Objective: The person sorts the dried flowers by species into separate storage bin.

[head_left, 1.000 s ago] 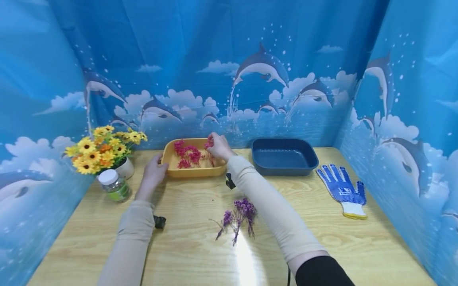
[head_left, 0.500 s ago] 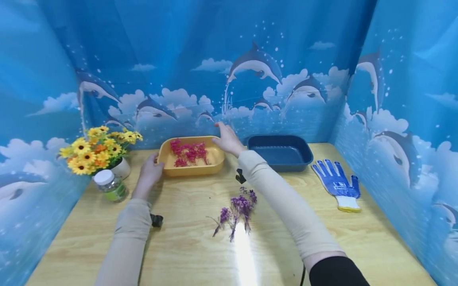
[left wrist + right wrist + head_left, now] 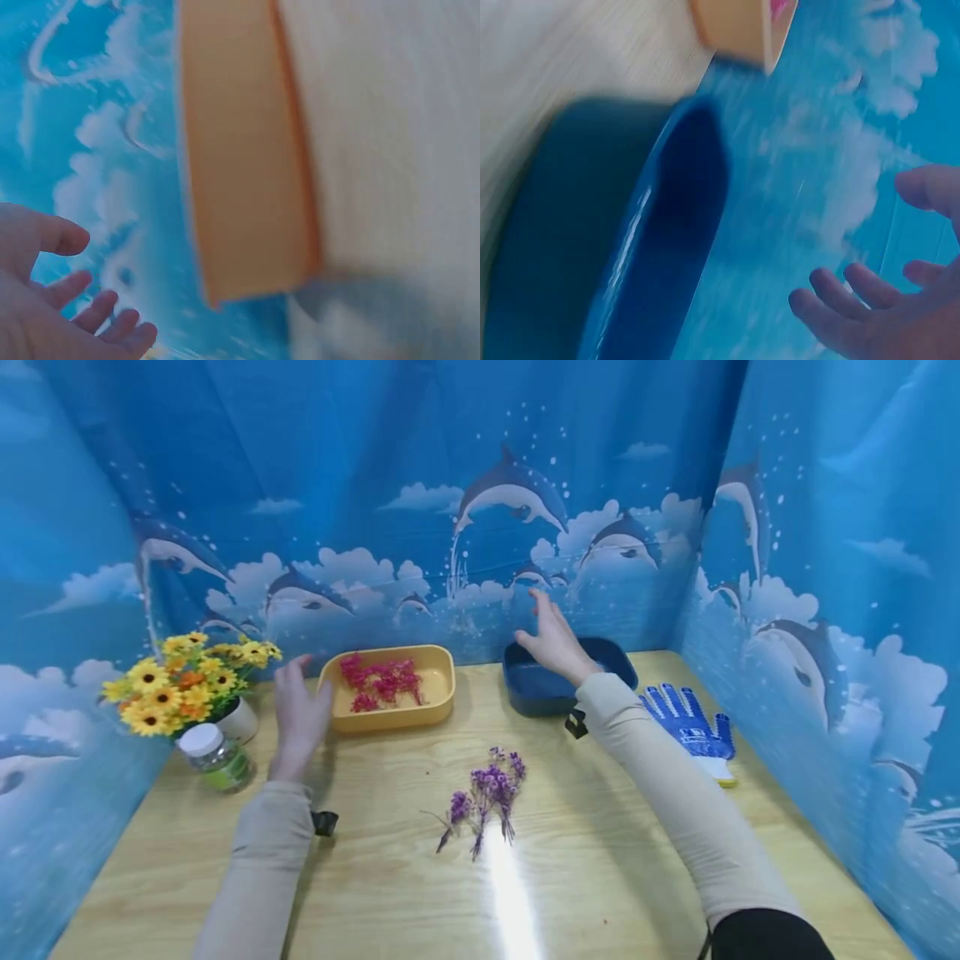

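Observation:
My left hand (image 3: 302,710) is just left of the yellow tray (image 3: 393,720), fingers spread and holding nothing; the left wrist view shows it apart from the tray's side wall (image 3: 244,165). Pink dried flowers (image 3: 384,683) lie in that tray. Over the dark blue tray (image 3: 536,697) hangs my right hand (image 3: 555,639), its fingers extended and nothing in them. From the right wrist the hand (image 3: 885,307) appears beside the blue tray's rim (image 3: 634,217). Purple dried flowers (image 3: 491,789) lie in a loose bunch on the wooden table (image 3: 390,877).
At the left stand yellow artificial flowers (image 3: 180,685) in a white pot (image 3: 240,720) and a jar with a white lid (image 3: 217,760). A blue-and-white work glove (image 3: 693,731) lies at the right, partly behind my sleeve. A dolphin-print curtain (image 3: 360,468) closes off the back and sides.
My right hand has left the pink flowers in the yellow tray and moved right, over the blue tray. My left hand has come off the yellow tray's edge. The head view has turned slightly right.

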A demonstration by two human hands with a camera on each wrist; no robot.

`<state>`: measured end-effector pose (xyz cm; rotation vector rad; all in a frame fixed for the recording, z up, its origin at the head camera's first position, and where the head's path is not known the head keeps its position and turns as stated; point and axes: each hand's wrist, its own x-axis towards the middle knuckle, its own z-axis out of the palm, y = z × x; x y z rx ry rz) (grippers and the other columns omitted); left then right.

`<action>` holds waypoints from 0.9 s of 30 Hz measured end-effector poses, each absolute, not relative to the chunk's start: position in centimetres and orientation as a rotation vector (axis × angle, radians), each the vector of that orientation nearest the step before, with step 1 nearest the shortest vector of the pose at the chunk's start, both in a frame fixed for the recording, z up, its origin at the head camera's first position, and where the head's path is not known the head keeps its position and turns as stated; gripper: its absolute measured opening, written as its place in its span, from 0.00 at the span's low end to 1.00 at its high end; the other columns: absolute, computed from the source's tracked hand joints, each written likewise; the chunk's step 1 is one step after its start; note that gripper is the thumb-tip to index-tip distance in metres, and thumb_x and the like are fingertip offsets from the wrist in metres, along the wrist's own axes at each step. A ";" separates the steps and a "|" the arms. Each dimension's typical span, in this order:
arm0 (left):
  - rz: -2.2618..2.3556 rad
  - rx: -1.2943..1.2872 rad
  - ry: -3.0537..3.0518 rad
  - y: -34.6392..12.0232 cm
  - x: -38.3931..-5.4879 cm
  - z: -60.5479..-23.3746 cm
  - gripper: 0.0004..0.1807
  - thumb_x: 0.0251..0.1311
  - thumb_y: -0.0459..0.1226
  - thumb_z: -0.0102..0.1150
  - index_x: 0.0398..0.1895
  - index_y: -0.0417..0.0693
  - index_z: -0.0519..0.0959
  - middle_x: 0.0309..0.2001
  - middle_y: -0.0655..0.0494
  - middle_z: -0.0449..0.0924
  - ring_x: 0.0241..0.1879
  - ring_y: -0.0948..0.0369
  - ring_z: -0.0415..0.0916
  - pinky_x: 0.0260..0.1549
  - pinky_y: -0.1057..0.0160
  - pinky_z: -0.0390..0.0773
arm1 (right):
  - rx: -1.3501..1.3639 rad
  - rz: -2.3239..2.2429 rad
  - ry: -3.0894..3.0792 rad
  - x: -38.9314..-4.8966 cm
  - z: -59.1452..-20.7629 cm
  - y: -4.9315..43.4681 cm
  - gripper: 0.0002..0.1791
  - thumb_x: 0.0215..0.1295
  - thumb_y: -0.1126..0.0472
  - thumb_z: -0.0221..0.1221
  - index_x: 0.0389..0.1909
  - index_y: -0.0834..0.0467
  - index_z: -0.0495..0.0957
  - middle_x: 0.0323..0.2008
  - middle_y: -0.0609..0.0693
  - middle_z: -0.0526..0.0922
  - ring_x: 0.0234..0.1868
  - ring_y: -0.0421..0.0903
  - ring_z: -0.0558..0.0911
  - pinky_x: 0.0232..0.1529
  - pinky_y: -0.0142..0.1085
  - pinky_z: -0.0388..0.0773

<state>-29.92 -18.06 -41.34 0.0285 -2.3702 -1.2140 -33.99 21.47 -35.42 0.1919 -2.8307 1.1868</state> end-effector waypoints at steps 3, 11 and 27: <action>-1.277 -0.077 -2.281 -16.5 -29.3 -40.1 0.22 0.67 0.29 0.55 0.64 0.32 0.72 0.56 0.32 0.75 0.57 0.42 0.73 0.60 0.49 0.74 | 0.078 1.099 -2.844 -33.9 -35.9 24.3 0.44 0.81 0.52 0.54 0.86 0.46 0.38 0.83 0.63 0.52 0.81 0.62 0.60 0.73 0.64 0.70; -1.323 -0.396 -2.560 -12.6 -26.5 -37.5 0.16 0.72 0.36 0.59 0.59 0.41 0.75 0.44 0.44 0.80 0.43 0.54 0.77 0.40 0.67 0.76 | -0.220 0.888 -2.855 -33.6 -37.8 30.3 0.44 0.79 0.56 0.53 0.86 0.52 0.39 0.81 0.70 0.51 0.77 0.73 0.58 0.72 0.69 0.64; -1.182 -0.629 -3.316 -6.7 -20.0 -41.2 0.35 0.61 0.48 0.75 0.65 0.46 0.69 0.46 0.49 0.80 0.40 0.56 0.78 0.39 0.56 0.83 | -0.530 0.748 -3.018 -32.6 -41.2 35.7 0.45 0.79 0.52 0.53 0.81 0.72 0.42 0.74 0.81 0.56 0.72 0.77 0.63 0.70 0.68 0.69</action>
